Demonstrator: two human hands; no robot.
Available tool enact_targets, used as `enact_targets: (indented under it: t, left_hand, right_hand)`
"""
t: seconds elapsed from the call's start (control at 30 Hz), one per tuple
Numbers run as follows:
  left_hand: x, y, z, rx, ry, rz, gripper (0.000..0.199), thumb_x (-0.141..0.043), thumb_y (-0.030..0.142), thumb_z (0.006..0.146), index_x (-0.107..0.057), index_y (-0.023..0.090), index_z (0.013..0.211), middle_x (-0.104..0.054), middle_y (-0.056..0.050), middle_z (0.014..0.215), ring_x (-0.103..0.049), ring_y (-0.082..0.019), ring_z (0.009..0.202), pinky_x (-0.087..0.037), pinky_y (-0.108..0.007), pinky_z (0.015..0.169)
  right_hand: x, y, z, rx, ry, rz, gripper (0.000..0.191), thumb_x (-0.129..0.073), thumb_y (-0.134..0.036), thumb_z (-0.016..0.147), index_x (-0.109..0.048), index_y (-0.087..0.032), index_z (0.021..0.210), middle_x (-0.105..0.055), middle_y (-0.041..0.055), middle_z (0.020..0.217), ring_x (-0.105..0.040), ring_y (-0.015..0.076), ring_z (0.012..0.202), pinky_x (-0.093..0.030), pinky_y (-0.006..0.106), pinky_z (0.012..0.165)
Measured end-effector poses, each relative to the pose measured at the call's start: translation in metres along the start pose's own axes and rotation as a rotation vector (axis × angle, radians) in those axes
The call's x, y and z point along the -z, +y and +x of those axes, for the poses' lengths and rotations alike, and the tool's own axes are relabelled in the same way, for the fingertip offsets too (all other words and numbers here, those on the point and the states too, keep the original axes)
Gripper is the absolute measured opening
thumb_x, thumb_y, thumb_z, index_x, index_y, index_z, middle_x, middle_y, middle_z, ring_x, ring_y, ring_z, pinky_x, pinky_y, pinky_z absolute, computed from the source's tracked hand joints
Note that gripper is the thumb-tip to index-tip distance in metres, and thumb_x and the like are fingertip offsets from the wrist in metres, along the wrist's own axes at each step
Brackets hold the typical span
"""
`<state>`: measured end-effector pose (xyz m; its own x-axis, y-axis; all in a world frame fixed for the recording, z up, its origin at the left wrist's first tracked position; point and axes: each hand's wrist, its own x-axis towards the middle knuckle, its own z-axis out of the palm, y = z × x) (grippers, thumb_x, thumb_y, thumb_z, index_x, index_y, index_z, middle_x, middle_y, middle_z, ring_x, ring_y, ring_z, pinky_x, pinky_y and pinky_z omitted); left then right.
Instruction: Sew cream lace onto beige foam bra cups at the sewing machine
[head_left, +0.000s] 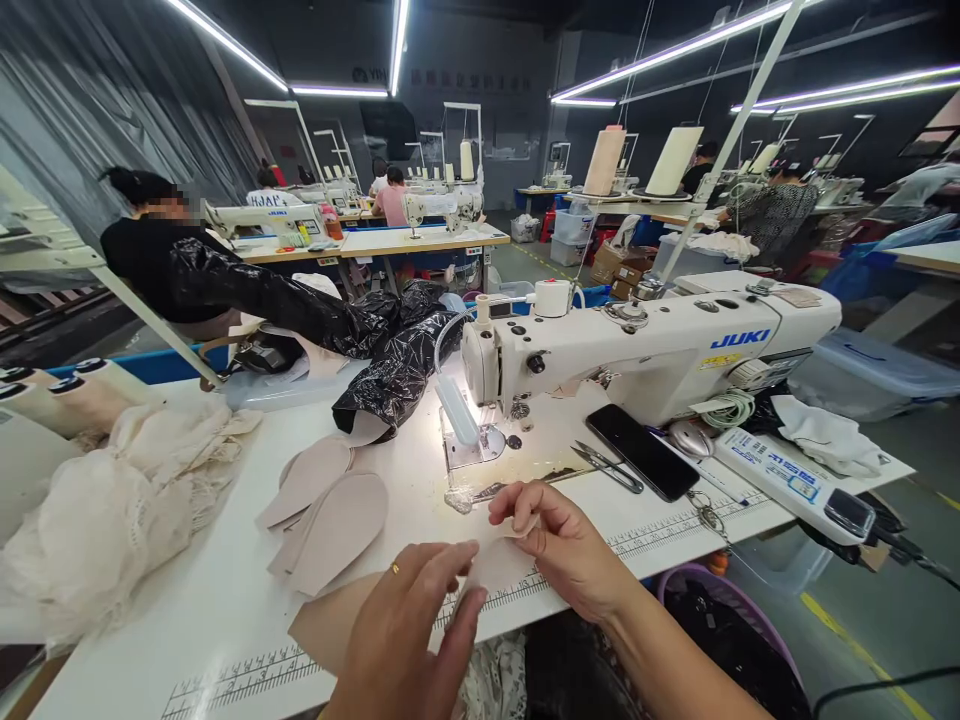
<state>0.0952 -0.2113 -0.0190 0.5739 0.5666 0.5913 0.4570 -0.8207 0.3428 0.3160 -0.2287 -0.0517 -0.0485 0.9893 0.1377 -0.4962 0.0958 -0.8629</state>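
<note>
In the head view, my right hand (574,545) is closed, pinching the edge of a small pale beige fabric piece (519,528) between thumb and fingers. My left hand (412,625) is close by on the left, with thumb and fingers apart; a pale patch shows between them, and I cannot make out whether it is the same fabric. Partly under the left hand lies a beige cup-shaped piece (322,625). Farther left on the table rest stacked beige cup pieces (341,525). Just beyond my hands stands a white sewing machine (600,345), its needle area lit by a lamp (457,410).
Thread snips (607,468) and a black phone (641,450) lie right of the needle area. Cream lace fabric (112,510) is heaped at left. Black shiny material (397,370) lies behind the cups. A purple basket (739,600) sits below the table edge. Other people work at machines beyond.
</note>
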Motion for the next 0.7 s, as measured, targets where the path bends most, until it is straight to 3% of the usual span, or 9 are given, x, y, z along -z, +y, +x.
enact_targets:
  t: [0.1,0.2,0.27,0.37,0.5,0.7]
  left_hand:
    - [0.001,0.002,0.0,-0.097,0.068,-0.043,0.024,-0.056,0.006,0.096,-0.065,0.02,0.114,-0.069,-0.004,0.097,-0.066,-0.014,0.083,-0.058,-0.023,0.073]
    - [0.003,0.007,-0.002,-0.224,0.215,0.029,0.022,-0.059,0.009,0.096,-0.069,0.021,0.111,-0.071,-0.005,0.097,-0.065,-0.017,0.084,-0.057,-0.032,0.077]
    - [0.002,0.01,-0.002,-0.295,0.25,0.062,0.019,-0.058,0.01,0.098,-0.071,0.02,0.106,-0.072,-0.006,0.093,-0.064,-0.018,0.081,-0.056,-0.034,0.076]
    - [-0.002,0.013,0.001,-0.366,0.219,0.071,0.024,-0.052,0.005,0.099,-0.072,0.018,0.101,-0.073,-0.006,0.089,-0.064,-0.016,0.078,-0.055,-0.033,0.076]
    - [-0.009,0.014,0.002,-0.4,0.132,0.049,0.022,-0.053,0.004,0.099,-0.071,0.015,0.101,-0.074,-0.006,0.093,-0.067,-0.016,0.083,-0.055,-0.033,0.08]
    - [0.0,0.01,-0.013,-0.453,0.047,0.008,0.022,-0.052,0.011,0.103,-0.072,0.02,0.107,-0.076,-0.004,0.093,-0.07,-0.015,0.084,-0.059,-0.031,0.084]
  right_hand:
    - [0.001,-0.003,0.0,0.017,0.012,-0.055,0.017,-0.082,-0.035,0.089,-0.068,-0.026,0.09,-0.064,0.0012,0.108,-0.057,0.0183,0.107,-0.042,0.03,0.094]
    - [0.0,-0.005,-0.003,-0.046,0.105,-0.078,0.024,-0.082,-0.039,0.089,-0.067,-0.029,0.106,-0.063,0.0006,0.111,-0.057,0.0169,0.106,-0.045,0.029,0.092]
    - [-0.004,-0.005,-0.006,-0.153,0.131,-0.016,0.028,-0.077,-0.049,0.092,-0.067,-0.027,0.106,-0.064,0.001,0.101,-0.06,0.0164,0.094,-0.049,0.029,0.083]
    - [-0.011,-0.005,-0.012,-0.263,0.1,0.109,0.038,-0.069,-0.06,0.094,-0.068,-0.023,0.103,-0.064,0.0015,0.089,-0.059,0.015,0.078,-0.05,0.028,0.072]
    - [-0.016,-0.006,-0.015,-0.203,0.183,0.126,0.037,-0.088,-0.043,0.082,-0.068,-0.026,0.108,-0.065,-0.0028,0.084,-0.058,0.0123,0.074,-0.049,0.026,0.073]
    - [-0.006,-0.007,-0.011,-0.147,0.214,0.123,0.037,-0.09,-0.037,0.081,-0.068,-0.027,0.109,-0.067,-0.0032,0.086,-0.061,0.0123,0.078,-0.05,0.026,0.075]
